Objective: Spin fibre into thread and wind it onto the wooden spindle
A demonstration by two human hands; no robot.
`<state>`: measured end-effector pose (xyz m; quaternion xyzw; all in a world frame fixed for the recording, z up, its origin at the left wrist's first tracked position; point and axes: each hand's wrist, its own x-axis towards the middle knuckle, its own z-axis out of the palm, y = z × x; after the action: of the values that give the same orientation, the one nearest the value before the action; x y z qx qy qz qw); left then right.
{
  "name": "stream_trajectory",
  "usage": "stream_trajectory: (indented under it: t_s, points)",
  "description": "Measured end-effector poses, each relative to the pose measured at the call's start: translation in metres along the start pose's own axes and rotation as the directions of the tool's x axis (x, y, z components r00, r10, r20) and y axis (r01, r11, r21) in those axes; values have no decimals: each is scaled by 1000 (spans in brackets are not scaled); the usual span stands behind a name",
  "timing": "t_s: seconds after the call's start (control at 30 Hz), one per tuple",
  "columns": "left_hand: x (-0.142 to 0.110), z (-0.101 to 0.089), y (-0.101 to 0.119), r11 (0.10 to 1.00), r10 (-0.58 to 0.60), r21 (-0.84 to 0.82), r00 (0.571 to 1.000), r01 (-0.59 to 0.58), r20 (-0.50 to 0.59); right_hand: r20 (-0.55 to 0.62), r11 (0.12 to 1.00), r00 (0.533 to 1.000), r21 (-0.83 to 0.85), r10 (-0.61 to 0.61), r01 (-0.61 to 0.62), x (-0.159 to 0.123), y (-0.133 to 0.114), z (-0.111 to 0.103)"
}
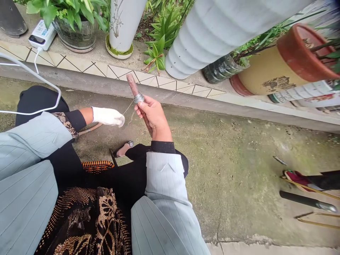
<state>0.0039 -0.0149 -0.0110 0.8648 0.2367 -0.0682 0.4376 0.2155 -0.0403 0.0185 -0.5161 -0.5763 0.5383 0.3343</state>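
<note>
My right hand (151, 115), bare, is closed around a reddish-brown wooden stick (132, 84) held at a slant over my lap. Near the stick's upper part, a band of thin grey wire (138, 98) is wound in several turns, and my thumb and fingers press beside it. From this winding a fine strand of wire (128, 107) runs down-left, pulled straight, to my left hand (108, 116). That hand wears a white glove, and its fingertips are pinched together on the strand. A brownish curved rod (90, 129) shows below my left wrist; its ends are hidden.
A tiled ledge (111, 72) ahead bears potted plants (77, 35), a white vase (123, 24), a large ribbed pot (207, 32) and a white power bank (42, 34) with a cable. At right, a person's red shoe (297, 180) stands near a dark tube (300, 200) on the concrete floor (233, 166).
</note>
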Motion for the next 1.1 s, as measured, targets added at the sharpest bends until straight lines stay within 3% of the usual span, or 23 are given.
stream_trajectory:
  t_s: [0.1, 0.17, 0.23, 0.27, 0.3, 0.33, 0.37, 0.4, 0.5, 0.6, 0.73, 0.87, 0.97, 1.03, 1.07, 1.1]
  points:
    - [-1, 0, 3, 998, 31, 53, 998, -34, 53, -45, 939, 987, -305, 152, -159, 10, 9, 6]
    - [-2, -1, 0, 994, 27, 105, 998, -34, 65, 106, 789, 917, -552, 385, -268, 12, 14, 8]
    - [-3, -2, -4, 988, 19, 153, 998, -28, 61, 363, 702, 717, -670, 594, -242, 9, 15, 9]
    - [-3, -3, -5, 986, 19, 165, 998, -28, 58, 494, 724, 603, -656, 626, -215, 7, 15, 10]
    - [-3, -4, -6, 986, 21, 165, 998, -29, 54, 605, 774, 518, -600, 605, -203, 5, 13, 10]
    - [-3, -5, -7, 987, 24, 156, 999, -30, 42, 685, 828, 477, -522, 550, -205, 2, 11, 9]
    - [-3, -7, -8, 990, 24, 141, 1000, -26, 17, 729, 871, 480, -443, 488, -212, 0, 9, 8]
    - [-2, -8, -9, 992, 21, 126, 1000, -18, -16, 743, 902, 513, -373, 431, -218, -2, 6, 6]
    - [-1, -9, -11, 997, 1, 71, 993, 8, -120, 668, 959, 688, -195, 283, -205, -6, -1, -1]
    - [0, -7, -13, 998, -61, -16, 986, 59, -156, 500, 986, 854, -11, 148, -164, -10, -4, -5]
    - [0, -4, -8, 998, -57, -7, 993, 56, -101, 205, 990, 978, 128, 34, -61, -9, -4, -3]
    - [-1, -3, 2, 999, -25, 41, 1000, 26, -11, -110, 1000, 994, 15, 16, -14, 4, 5, -2]
    - [-3, -6, 9, 996, -12, 89, 1000, 12, 6, -208, 954, 972, -255, 107, -159, 15, 16, -5]
    - [-5, -9, 10, 991, 0, 132, 1000, 3, -22, -132, 828, 961, -489, 241, -275, 17, 21, -5]
    - [-6, -11, 10, 988, 3, 154, 999, 4, -40, -35, 751, 941, -592, 337, -292, 17, 22, -3]
    - [-7, -13, 10, 985, 1, 173, 998, 9, -57, 94, 692, 892, -669, 443, -273, 15, 21, -1]
